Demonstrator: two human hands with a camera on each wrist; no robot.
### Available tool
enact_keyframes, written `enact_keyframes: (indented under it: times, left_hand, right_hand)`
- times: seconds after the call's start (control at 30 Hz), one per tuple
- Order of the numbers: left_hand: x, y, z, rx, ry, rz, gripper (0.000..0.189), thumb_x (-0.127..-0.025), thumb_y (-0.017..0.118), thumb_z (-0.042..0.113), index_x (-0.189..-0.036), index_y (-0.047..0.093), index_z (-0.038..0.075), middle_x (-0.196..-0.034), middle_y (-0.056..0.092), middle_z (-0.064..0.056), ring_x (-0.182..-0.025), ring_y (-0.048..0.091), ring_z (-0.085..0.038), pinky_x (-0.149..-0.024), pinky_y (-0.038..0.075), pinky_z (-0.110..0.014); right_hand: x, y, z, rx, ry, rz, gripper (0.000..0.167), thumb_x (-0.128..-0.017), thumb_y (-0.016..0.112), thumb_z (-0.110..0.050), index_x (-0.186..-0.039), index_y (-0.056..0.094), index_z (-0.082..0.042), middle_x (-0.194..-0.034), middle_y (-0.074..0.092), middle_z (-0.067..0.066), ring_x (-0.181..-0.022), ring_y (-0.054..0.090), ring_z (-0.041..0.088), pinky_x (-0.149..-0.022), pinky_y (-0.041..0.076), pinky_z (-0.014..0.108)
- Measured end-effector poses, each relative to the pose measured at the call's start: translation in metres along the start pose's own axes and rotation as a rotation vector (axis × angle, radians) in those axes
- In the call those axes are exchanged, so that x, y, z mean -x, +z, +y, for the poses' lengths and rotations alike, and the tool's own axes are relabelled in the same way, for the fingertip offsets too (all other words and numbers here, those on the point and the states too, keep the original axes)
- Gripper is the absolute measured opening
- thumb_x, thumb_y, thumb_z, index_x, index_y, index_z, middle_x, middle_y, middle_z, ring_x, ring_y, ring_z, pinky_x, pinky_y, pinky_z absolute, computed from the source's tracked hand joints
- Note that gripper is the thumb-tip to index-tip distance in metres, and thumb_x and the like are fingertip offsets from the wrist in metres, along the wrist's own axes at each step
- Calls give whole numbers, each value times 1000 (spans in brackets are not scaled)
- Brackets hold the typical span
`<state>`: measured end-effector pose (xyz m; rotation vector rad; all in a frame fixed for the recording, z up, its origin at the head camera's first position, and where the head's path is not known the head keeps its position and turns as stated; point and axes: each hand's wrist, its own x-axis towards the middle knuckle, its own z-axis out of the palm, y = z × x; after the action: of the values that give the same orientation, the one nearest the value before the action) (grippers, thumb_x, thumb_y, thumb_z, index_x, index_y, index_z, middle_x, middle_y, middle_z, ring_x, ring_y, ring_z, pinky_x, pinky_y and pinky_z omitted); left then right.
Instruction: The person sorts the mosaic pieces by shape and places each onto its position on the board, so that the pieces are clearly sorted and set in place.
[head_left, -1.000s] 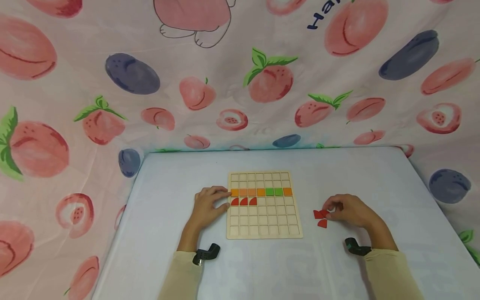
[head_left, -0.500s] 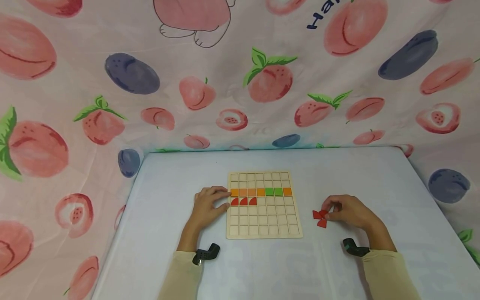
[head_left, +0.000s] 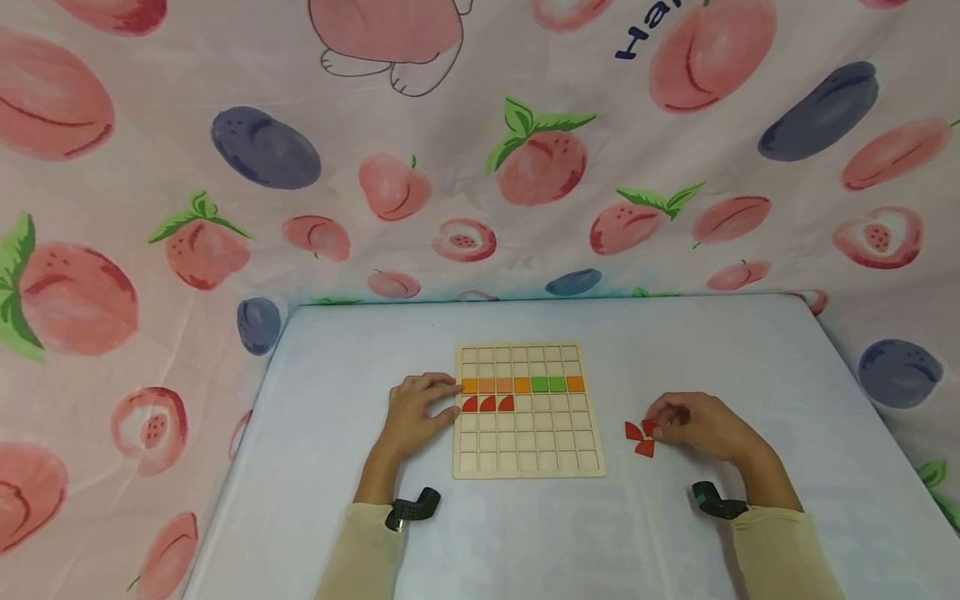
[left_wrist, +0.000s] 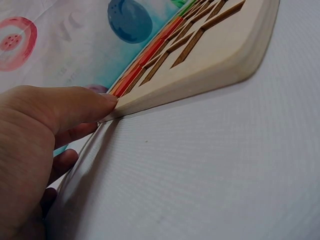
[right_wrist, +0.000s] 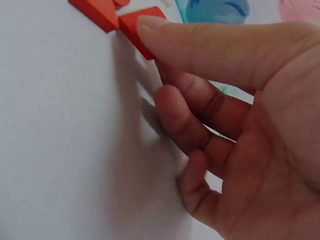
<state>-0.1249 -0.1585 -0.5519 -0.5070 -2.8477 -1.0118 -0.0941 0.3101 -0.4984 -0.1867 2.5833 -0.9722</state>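
A pale wooden grid board (head_left: 536,458) lies flat on the table. One of its rows bears orange and green squares (head_left: 548,384); below them sit three red quarter-circle pieces (head_left: 487,404). My left hand (head_left: 415,414) touches the board's left edge with thumb and fingertips apart. In the left wrist view, the thumb presses the board's side (left_wrist: 200,92). To the right of the board, my right hand (head_left: 697,425) pinches a red quarter-circle piece (right_wrist: 132,30), the thumb on its face. Two more loose red pieces (head_left: 633,431) lie beside it. The right index fingertip is mostly hidden.
White cloth covers the table (head_left: 360,342). Behind it and at both sides hangs a fruit-printed curtain (head_left: 450,200). A black wrist camera (head_left: 416,506) sits on the left wrist, another black camera (head_left: 716,500) on the right.
The red piece under my right fingers has shifted and turned slightly, with more of it showing and a gap from the loose piece at its left. My left hand has stayed put.
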Motion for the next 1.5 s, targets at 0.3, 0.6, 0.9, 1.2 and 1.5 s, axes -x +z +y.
enact_keyframes:
  times: [0.3,0.6,0.9,1.2,1.5]
  left_hand:
    - [1,-1,0,-3,-5,1,34,-88,77,29,-122,76,24,-129,67,4,-120,55,-23,-101,34,-51]
    - [1,-1,0,3,-6,2,35,-88,77,28,-122,76,24,-129,67,4,-120,54,-23,-101,33,-51]
    - [1,0,0,1,9,20,34,-88,78,28,-122,76,24,-129,68,4,-119,54,-22,-99,33,-51]
    - [1,-1,2,4,-9,0,34,-89,77,29,-123,76,25,-130,67,5,-120,54,-21,-101,33,-50]
    - [1,0,1,5,-5,2,35,-89,77,28,-123,76,24,-130,67,4,-119,54,-21,-100,33,-50]
  right_hand:
    - [-1,-6,-8,-65,5,55,9,-94,74,-26,-101,74,-21,-96,69,1,-92,63,19,-78,53,29]
    - [-19,5,-19,-170,12,21,15,-97,70,-26,-109,73,-18,-105,74,1,-98,65,21,-84,54,29]
    - [-40,24,-42,-289,-32,46,22,-95,73,-24,-113,68,-12,-105,71,8,-88,70,22,-75,56,27]
    - [-58,44,-67,-371,-72,66,24,-93,76,-25,-112,69,-11,-102,74,7,-92,71,21,-81,55,24]
    - [-71,66,-91,-437,-112,25,25,-93,74,-13,-116,68,-5,-104,73,15,-85,71,24,-76,57,29]
